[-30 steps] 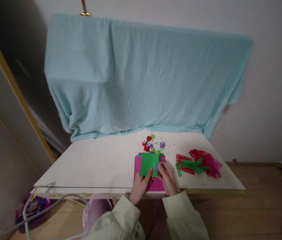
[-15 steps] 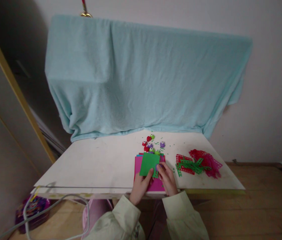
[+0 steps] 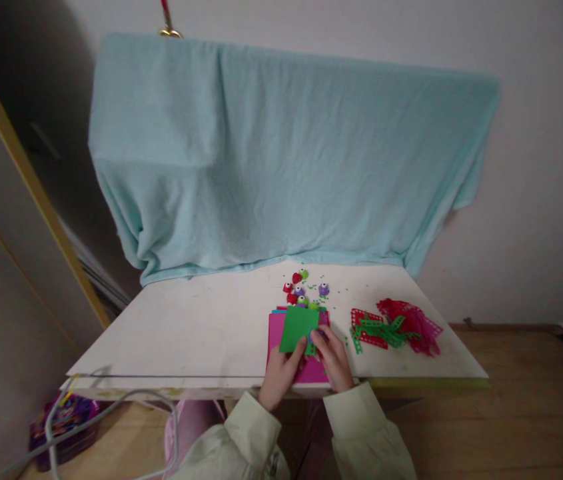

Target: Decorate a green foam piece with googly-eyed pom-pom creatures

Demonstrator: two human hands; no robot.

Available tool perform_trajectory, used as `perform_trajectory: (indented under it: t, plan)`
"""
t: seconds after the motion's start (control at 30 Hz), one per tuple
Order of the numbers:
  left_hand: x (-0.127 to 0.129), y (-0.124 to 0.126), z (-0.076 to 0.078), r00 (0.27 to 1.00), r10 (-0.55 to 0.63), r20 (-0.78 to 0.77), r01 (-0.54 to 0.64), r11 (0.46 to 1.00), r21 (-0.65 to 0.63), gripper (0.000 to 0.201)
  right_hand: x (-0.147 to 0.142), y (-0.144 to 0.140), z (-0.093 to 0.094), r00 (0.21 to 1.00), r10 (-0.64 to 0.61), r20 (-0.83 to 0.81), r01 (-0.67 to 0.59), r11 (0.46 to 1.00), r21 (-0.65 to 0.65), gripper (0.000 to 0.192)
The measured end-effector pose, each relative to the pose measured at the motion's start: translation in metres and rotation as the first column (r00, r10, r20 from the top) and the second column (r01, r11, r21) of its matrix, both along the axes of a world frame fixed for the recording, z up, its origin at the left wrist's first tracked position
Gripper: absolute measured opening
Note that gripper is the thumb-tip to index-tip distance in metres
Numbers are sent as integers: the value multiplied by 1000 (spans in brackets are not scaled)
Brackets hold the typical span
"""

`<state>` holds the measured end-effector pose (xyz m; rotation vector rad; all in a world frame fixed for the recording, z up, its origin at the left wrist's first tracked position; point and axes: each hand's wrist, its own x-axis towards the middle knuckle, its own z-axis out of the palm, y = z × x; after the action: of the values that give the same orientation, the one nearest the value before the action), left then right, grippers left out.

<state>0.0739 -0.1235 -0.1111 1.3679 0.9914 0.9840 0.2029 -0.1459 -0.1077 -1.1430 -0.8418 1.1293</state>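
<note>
Both hands pinch one green sheet (image 3: 298,328) at its near edge: the left hand (image 3: 281,371) clasps the lower left part with the thumb on top, and the right hand (image 3: 331,357) closes on the lower right corner, where something small and purple shows at its fingertips; what that is cannot be told. Pale cream sleeves (image 3: 366,427) cover both wrists. Behind everything hangs a wide light-blue cloth (image 3: 271,153), draped down a pale wall to the far edge of a white table (image 3: 186,327). On that table, under the green sheet and touching it, lies a pink sheet (image 3: 275,333), with a sliver of blue paper showing at its far edge. To the right of the hands, well apart from them, sits a heap of punched red and green strips (image 3: 394,325). Just beyond the green sheet stand several small paper punches (image 3: 301,288) in red, purple and green, close together, with tiny green scraps scattered around them. Below the table's left corner, on the wooden floor, lie grey cables (image 3: 86,427) and a purple bag (image 3: 64,420)
</note>
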Motion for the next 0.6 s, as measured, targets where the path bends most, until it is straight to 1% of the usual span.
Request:
perform_trajectory:
  t: [0.27,0.43,0.6]
  plan:
    - [0,1,-2,1000,-9,5,9,1000,7,43,-3,0,5,999,-43,-5,43,999,23,34]
    - [-1,0,-1,1000,-31,2,31,999,12,42,-2,0,2,999,-33,-9,33,999,19,33]
    - [-2,0,-2,999,-34,3,34,999,17,40,-3,-1,0,998,-54,-11,54,998,25,28]
